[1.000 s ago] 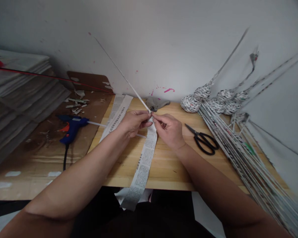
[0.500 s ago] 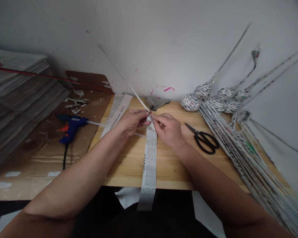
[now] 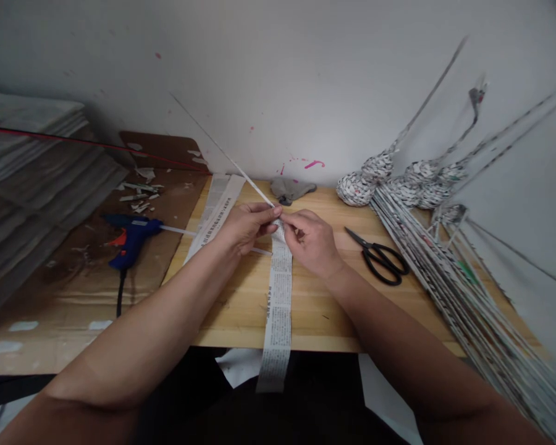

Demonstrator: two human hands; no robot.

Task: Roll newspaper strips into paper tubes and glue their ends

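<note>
A long newspaper strip (image 3: 280, 290) runs over the wooden table's front edge, its upper end between my two hands. Out of that end a thin rolled paper stick (image 3: 227, 156) slants up to the left. My left hand (image 3: 250, 225) is closed on the base of the stick, thumb and fingers pinching it. My right hand (image 3: 310, 238) pinches the top of the newspaper strip, fingertips touching near the left thumb. The fingers cover the spot where strip and stick meet.
Black scissors (image 3: 380, 256) lie right of my hands, before a bundle of rolled paper sticks (image 3: 426, 278) and woven paper gourds (image 3: 356, 188). A blue glue gun (image 3: 134, 238) rests on cardboard at left, beside stacked newspapers (image 3: 37, 167). More strips (image 3: 217, 210) and a grey cloth (image 3: 291, 188) lie behind.
The paper stick has tilted lower, its far tip shifting left and down. Both hands keep their pinch in nearly the same place.
</note>
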